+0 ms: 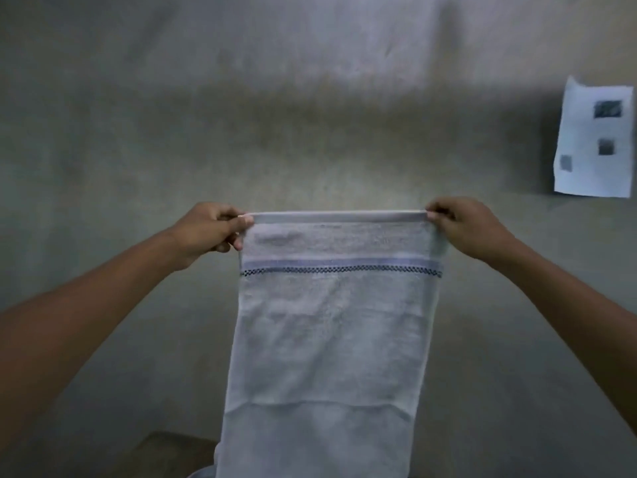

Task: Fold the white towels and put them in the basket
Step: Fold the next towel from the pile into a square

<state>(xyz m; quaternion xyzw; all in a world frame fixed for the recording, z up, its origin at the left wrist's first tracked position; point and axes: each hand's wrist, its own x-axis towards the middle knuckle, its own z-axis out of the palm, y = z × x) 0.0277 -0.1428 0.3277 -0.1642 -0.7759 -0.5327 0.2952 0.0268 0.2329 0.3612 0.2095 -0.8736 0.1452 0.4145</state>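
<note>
A white towel [327, 332] was held taut at centre frame, its top corners pinched by the left hand [210, 231] at nine o'clock and the right hand [465, 225] at three; uneven pinching could skew the fold.

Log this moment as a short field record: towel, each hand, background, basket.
towel: white towel, held up by its top edge, hanging down unfolded, blue band and dark dotted line near the top
left hand: left hand pinching the top left corner
right hand: right hand pinching the top right corner
background: grey wall with a paper sheet at the right
basket: not in view
fold state: no fold visible yet
</note>
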